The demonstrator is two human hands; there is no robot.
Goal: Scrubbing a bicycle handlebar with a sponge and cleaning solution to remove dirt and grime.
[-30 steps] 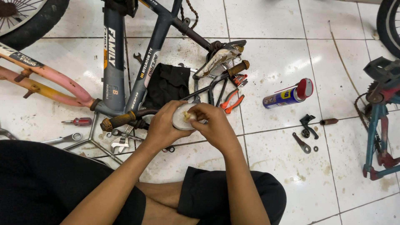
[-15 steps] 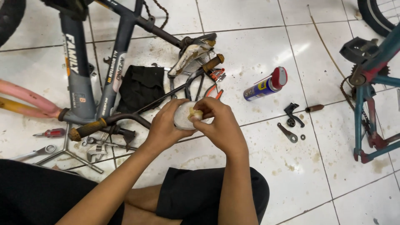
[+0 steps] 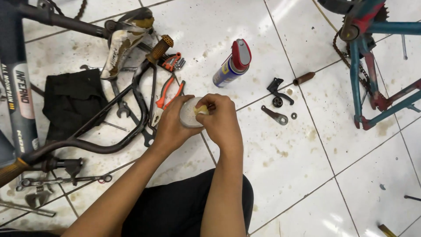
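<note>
Head view: person sitting on a white tiled floor [image 3: 280, 175], both hands meeting at centre. Left hand [image 3: 173, 127] is cupping a small round whitish tub [image 3: 189, 113], fingers wrapped around its side, holding it off the floor above the knees. Right hand [image 3: 221, 118] is closing over the tub's right edge, fingertips pinching something small and yellowish [image 3: 201, 109] against the rim (cannot tell what it is).

Just left of the hands, orange-handled pliers [image 3: 169, 94] are lying among wrenches and a dark handlebar [image 3: 118, 114]. Far of the hands, a blue spray can with a red cap [image 3: 232, 63] is lying on its side. To the right, small black metal parts [image 3: 276, 105] are sitting well apart from a teal bicycle frame [image 3: 364, 66]. A black cloth [image 3: 70, 101] is lying at far left.
</note>
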